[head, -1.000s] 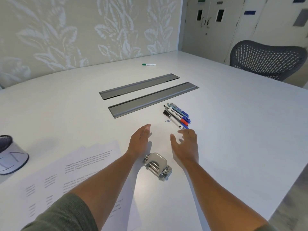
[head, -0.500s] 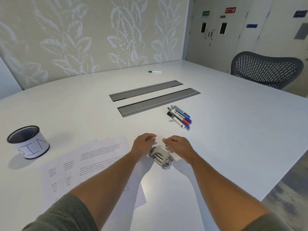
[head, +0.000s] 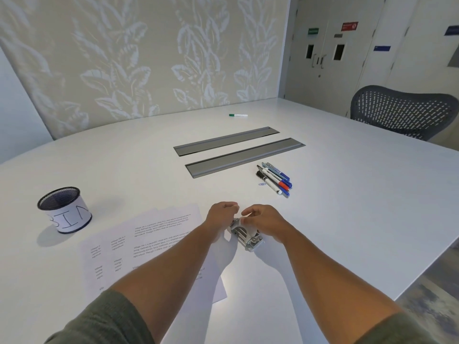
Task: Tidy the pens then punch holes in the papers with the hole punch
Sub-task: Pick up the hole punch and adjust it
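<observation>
Both hands meet at the hole punch (head: 246, 235) on the desk (head: 347, 207), just beside the papers (head: 149, 244). The left hand (head: 221, 217) and right hand (head: 263, 219) curl their fingers on its far end, probably to lift it. The pens (head: 274, 178) lie untidied farther away.

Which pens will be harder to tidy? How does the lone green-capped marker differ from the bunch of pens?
The green-capped marker lies alone, far across the table; the bunch of pens lies side by side, nearer the hands. One cap colour against blue, red and black. Both lie flat.
</observation>
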